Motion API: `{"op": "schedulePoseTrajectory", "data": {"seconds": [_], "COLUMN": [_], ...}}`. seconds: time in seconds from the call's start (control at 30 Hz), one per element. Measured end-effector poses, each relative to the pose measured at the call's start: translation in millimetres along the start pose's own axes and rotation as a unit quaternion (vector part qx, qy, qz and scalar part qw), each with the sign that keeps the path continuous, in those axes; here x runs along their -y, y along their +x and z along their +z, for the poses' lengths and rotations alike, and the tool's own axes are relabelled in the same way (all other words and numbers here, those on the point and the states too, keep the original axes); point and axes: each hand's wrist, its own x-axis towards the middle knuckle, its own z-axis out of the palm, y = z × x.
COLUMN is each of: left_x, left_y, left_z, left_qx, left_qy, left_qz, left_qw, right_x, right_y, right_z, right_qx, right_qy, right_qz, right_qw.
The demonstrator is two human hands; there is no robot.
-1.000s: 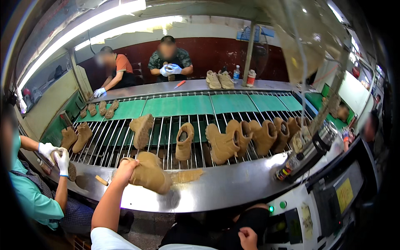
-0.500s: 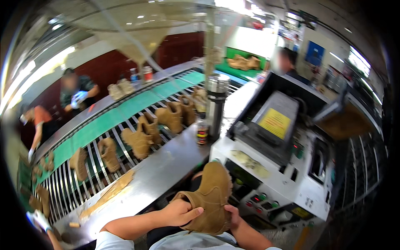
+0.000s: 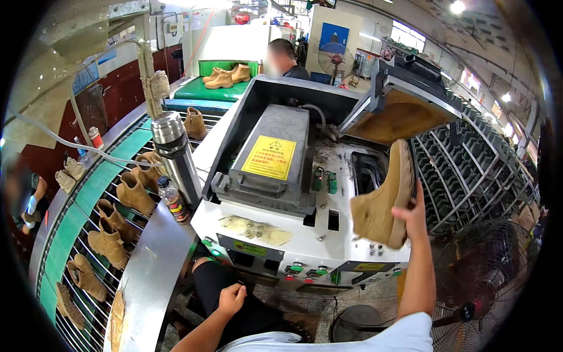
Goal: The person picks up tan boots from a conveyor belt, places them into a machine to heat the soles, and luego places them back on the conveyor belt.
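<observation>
A tan suede-like boot (image 3: 375, 202), gripped by its thick pale sole (image 3: 402, 190) in the right hand (image 3: 415, 216), tilts toe-up above a white metal machine (image 3: 305, 243) bearing a rectangular yellow printed label (image 3: 270, 157); the left hand (image 3: 233, 298) curls closed.

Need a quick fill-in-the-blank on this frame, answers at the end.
1. The right hand holds the tan boot with its toe pointing ____.
2. The label on the grey cover is ____.
3. Of the thermos and the bottle, the taller is the ____.
4. The tan footwear in the background rests on a ____ surface.

Missing words: up; yellow; thermos; green
</observation>
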Motion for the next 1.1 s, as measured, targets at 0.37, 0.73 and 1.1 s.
{"op": "schedulePoseTrajectory", "data": {"seconds": [0.37,0.73,1.1], "left_x": [-7,0,-2], "left_y": [17,18,10], "left_z": [-3,6,12], "left_qx": [-0.027,-0.043,-0.026], "left_qy": [0.023,0.057,0.071], "left_qz": [-0.032,-0.019,-0.014], "left_qw": [0.999,0.997,0.997], "right_x": [-38,-106,-88], "right_y": [205,204,131], "right_z": [42,31,35], "right_qx": [-0.024,0.012,0.079], "right_qy": [-0.440,-0.435,-0.503], "right_qz": [0.153,0.186,0.100], "right_qw": [0.885,0.881,0.855]}}
